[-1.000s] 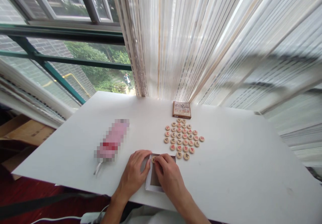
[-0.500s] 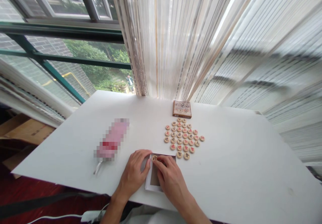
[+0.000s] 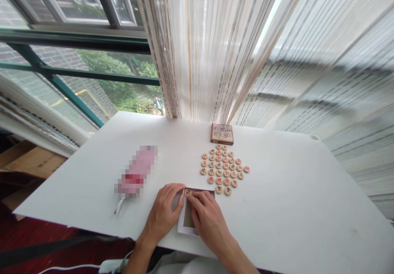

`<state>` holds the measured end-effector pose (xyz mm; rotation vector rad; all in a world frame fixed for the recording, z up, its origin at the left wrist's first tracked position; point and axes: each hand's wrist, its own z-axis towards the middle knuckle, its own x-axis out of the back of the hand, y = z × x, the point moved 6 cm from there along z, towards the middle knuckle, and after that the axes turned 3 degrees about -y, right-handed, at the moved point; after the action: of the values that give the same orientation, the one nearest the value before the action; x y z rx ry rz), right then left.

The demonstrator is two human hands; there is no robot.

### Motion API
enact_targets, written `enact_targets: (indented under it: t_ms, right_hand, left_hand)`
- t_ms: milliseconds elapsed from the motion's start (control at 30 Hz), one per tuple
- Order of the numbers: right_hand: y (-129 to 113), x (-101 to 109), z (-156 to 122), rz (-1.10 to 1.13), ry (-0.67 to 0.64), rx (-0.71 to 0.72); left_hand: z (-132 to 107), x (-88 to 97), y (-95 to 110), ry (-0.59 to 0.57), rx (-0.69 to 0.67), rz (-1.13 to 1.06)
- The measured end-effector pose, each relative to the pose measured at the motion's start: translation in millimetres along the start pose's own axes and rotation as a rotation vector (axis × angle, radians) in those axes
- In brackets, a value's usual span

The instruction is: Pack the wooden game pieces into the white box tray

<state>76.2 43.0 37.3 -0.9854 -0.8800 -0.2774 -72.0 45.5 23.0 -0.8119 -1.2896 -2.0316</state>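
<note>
A shallow white box tray point(image 3: 182, 220) with a brown inside lies at the near edge of the white table point(image 3: 292, 208). My left hand point(image 3: 163, 214) rests on the tray's left side, fingers curved against it. My right hand point(image 3: 207, 220) lies over the tray, fingertips just behind a round wooden chess piece point(image 3: 188, 192) that sits in the tray's far left corner. Several more round chess pieces point(image 3: 224, 168) with red and black marks lie in a loose cluster beyond the tray. A small brown box lid point(image 3: 222, 133) lies behind them.
A pink blurred object point(image 3: 137, 170) lies on the table to the left, with a cord at its near end. Striped curtains point(image 3: 246, 52) hang behind the table, and a window point(image 3: 76, 60) is on the left. Cardboard point(image 3: 27, 159) sits beyond the left edge.
My right hand's fingers have drawn back from the chess piece, leaving it uncovered in the tray's far left corner. The left hand has stayed in place.
</note>
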Motion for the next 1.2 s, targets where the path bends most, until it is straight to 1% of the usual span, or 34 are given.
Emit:
enact_targets:
  t_ms: [167, 300, 533, 733, 833, 1200]
  right_hand:
    - [-1.0, 2.8, -0.8, 0.013, 0.024, 0.010]
    - [-2.3, 1.5, -0.6, -0.014, 0.000, 0.049]
    - [-1.2, -0.6, -0.3, 0.016, -0.037, 0.042]
    - [-3.1, 5.6, -0.8, 0.022, 0.018, 0.046]
    - [-3.0, 5.5, -1.3, 0.012, 0.019, 0.060]
    - [-0.1, 0.2, -1.9, -0.008, -0.040, 0.005]
  left_hand:
    - [0.1, -0.7, -0.4, 0.007, -0.002, 0.002]
    - [0.2, -1.1, -0.9, 0.012, -0.012, -0.002]
    - [0.2, -1.4, -1.7, -0.006, 0.004, -0.005]
    - [-0.7, -1.9, -1.9, -0.006, 0.002, -0.006]
    - [-0.3, -1.3, -1.7, 0.002, 0.000, -0.004]
    - [0.6, 0.7, 1.0, 0.011, 0.000, -0.004]
